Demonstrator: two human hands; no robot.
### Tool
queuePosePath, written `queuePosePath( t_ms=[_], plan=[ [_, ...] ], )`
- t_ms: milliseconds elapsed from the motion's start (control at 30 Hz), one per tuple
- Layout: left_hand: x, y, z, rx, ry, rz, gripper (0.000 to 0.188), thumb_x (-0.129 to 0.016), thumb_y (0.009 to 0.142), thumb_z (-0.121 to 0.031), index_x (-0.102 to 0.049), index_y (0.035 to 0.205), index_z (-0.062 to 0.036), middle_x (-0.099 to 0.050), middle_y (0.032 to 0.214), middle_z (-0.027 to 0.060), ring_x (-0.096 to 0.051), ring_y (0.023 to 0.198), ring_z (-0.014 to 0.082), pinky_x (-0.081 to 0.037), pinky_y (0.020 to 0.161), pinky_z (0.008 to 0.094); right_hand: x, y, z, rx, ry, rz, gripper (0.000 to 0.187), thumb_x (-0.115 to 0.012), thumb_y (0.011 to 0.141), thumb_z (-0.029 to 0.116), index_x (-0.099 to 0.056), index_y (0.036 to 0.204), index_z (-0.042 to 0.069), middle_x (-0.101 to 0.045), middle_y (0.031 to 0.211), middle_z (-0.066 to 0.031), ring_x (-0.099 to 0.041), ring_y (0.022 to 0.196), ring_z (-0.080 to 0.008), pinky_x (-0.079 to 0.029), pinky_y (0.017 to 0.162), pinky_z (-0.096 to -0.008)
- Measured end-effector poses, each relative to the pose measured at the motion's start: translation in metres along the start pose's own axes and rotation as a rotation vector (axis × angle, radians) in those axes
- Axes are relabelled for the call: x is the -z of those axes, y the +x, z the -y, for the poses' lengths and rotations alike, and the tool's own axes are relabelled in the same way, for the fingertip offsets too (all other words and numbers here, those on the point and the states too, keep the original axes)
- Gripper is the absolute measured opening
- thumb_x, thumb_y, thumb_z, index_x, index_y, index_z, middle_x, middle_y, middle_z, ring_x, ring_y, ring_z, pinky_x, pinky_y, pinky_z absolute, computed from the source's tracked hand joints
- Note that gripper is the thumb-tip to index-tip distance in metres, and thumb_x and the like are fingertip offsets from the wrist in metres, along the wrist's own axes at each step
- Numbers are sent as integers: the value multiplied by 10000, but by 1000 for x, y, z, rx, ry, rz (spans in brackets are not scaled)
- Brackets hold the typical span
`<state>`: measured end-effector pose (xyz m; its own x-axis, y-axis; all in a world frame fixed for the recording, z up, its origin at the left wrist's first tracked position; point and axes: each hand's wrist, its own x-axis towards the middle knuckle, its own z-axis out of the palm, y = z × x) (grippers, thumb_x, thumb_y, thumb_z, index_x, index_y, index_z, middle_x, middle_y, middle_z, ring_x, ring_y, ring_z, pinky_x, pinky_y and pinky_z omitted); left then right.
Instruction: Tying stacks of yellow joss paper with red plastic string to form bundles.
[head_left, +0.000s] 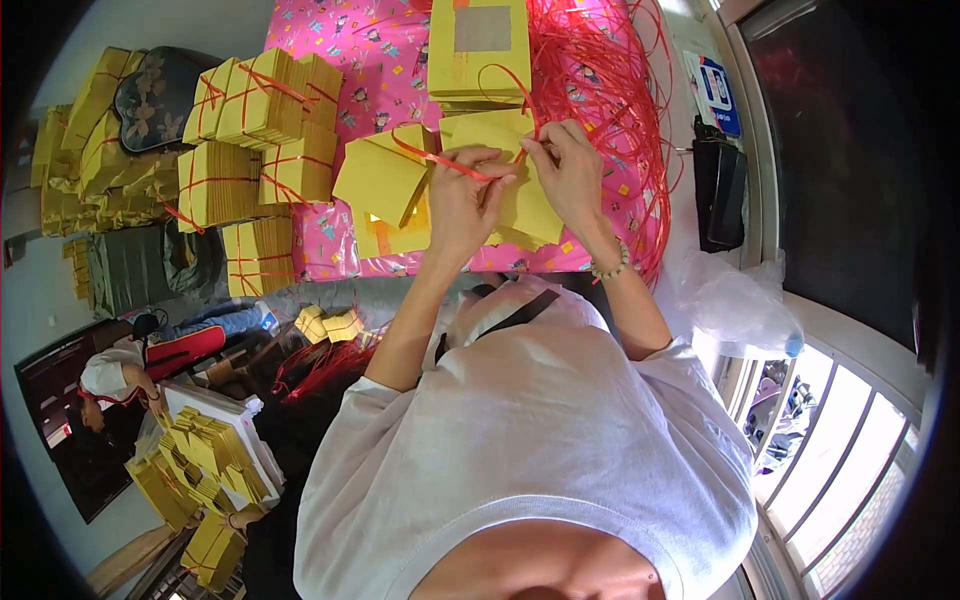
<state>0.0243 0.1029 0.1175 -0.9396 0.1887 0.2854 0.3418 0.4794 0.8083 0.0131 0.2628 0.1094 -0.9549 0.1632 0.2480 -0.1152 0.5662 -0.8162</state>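
Both hands are over a stack of yellow paper sheets point(528, 212) on a pink patterned tablecloth. A narrow red plastic strap point(428, 156) loops above the stack. My left hand point(460, 208) is closed with the strap at its fingertips, resting low over the paper. My right hand point(572, 172), with a beaded bracelet at the wrist, pinches another part of the strap close to the left fingertips. Where the strap crosses between the fingers is partly hidden. Just left of my left hand lie loose yellow sheets point(375, 183), one pile tilted on another.
A taller yellow stack point(478, 75) with a grey patch stands beyond my hands. Loose red straps point(600, 90) heap at the table's right. Strapped yellow bundles point(255, 105) are piled on the left. At lower left another person point(125, 370) sits by more yellow paper.
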Motion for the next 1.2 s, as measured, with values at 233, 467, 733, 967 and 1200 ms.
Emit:
queuePosePath(
  t_ms=[233, 467, 733, 967, 1200],
  plan=[
    [5, -7, 24, -260, 91, 51, 114, -670, 769, -45, -665, 880, -70, -660, 935, 54, -574, 1024, 264, -404, 891, 368, -7, 1, -11, 34, -114, 3, 182, -637, 841, 166, -535, 800, 21, -520, 779, -125, -563, 655, -336, -427, 548, -424],
    [10, -12, 34, -259, 19, 104, 73, -651, 787, -33, -635, 853, -60, -657, 899, 67, -596, 971, 267, -418, 877, 369, -13, 2, -16, 3, -147, -11, 173, -615, 852, 151, -510, 837, 16, -506, 813, -143, -555, 695, -368, -427, 577, -441],
    [9, -14, 42, -255, -64, 86, 48, -638, 789, -51, -622, 833, -61, -646, 883, 65, -587, 949, 260, -396, 880, 383, -17, -2, -26, -64, 5, -52, 140, -608, 850, 105, -517, 839, -1, -510, 809, -147, -562, 690, -328, -439, 583, -417],
    [10, -15, 42, -245, -83, 83, 51, -623, 789, -29, -617, 831, -58, -644, 879, 70, -591, 921, 259, -414, 840, 374, 5, -23, -17, -111, 230, -150, 95, -609, 866, 58, -562, 847, -22, -512, 792, -72, -583, 635, -142, -451, 540, -260],
    [11, -17, 45, -246, -77, 80, 51, -610, 788, -14, -615, 826, -47, -643, 870, 75, -596, 900, 260, -428, 805, 359, 11, -98, -20, -687, 799, -246, 113, -624, 897, 172, -575, 861, 77, -540, 788, 7, -511, 616, -80, -403, 525, -218]
  ],
)
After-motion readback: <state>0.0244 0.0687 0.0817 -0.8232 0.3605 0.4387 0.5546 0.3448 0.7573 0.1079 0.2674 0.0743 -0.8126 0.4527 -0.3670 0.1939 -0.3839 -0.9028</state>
